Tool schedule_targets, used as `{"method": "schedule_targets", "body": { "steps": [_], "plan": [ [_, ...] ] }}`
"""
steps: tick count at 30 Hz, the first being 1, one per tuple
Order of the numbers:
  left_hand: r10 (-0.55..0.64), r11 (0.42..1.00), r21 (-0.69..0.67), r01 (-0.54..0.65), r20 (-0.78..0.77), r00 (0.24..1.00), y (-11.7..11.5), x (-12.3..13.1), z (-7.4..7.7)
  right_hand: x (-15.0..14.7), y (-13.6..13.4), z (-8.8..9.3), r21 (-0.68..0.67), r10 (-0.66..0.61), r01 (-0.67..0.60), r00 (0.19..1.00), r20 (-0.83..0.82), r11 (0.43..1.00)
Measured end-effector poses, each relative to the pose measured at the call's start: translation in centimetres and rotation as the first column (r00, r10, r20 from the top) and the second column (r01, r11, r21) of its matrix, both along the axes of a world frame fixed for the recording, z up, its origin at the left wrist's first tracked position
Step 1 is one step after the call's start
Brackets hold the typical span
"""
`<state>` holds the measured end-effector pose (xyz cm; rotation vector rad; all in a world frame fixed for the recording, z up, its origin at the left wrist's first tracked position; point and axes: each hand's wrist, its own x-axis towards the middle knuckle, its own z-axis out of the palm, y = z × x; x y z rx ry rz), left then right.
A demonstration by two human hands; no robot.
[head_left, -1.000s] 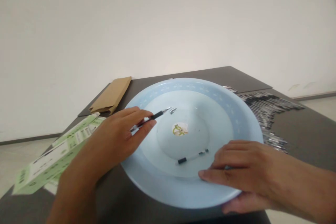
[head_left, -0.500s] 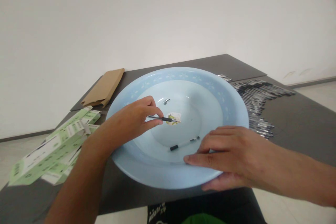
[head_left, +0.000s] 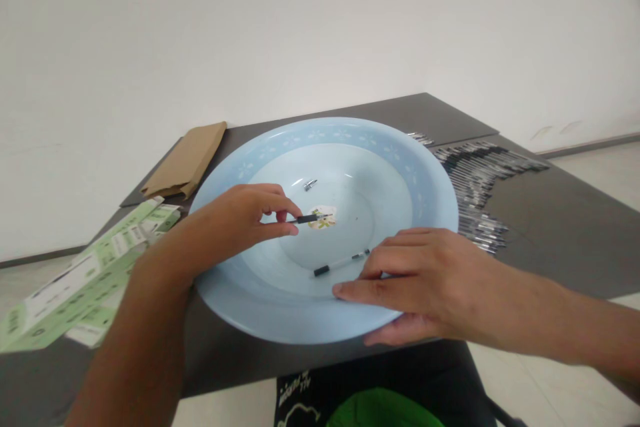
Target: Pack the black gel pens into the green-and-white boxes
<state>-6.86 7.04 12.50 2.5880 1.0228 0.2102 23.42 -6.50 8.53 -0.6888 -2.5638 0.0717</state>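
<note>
Pen juts from left grip over bowl.

The dark table in front of me runs back to a plain white wall. At its far left lies a flat brown paper bag. Nearer on the left, green and white flattened cartons overlap in a loose heap, reaching the table's left edge. On the right, rows of pens lie side by side in a long band. Pale floor shows beyond the right edge. At the near edge, below the table, I see black fabric with white print and green cloth.
</note>
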Motion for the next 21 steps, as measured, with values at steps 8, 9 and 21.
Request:
{"method": "schedule_targets", "body": {
  "steps": [8, 9, 21],
  "plan": [
    [-0.036, 0.999, -0.018, 0.033, -0.213, 0.976, 2.1, 1.6, 0.2, 0.1, 0.0, -0.1, 0.009, 0.002, -0.002, 1.000, -0.014, 1.000],
    [-0.048, 0.999, -0.018, 0.045, -0.259, 0.965, 2.6, 2.2, 0.3, 0.1, 0.0, -0.1, 0.014, -0.001, 0.001, 1.000, -0.014, 1.000],
    [0.223, 0.941, 0.331, -0.070, -0.449, 0.865, 6.5, 4.8, 0.5, -1.2, -0.1, -0.6, 0.152, -0.073, 0.078, 0.997, -0.035, 0.985]
  ]
}}
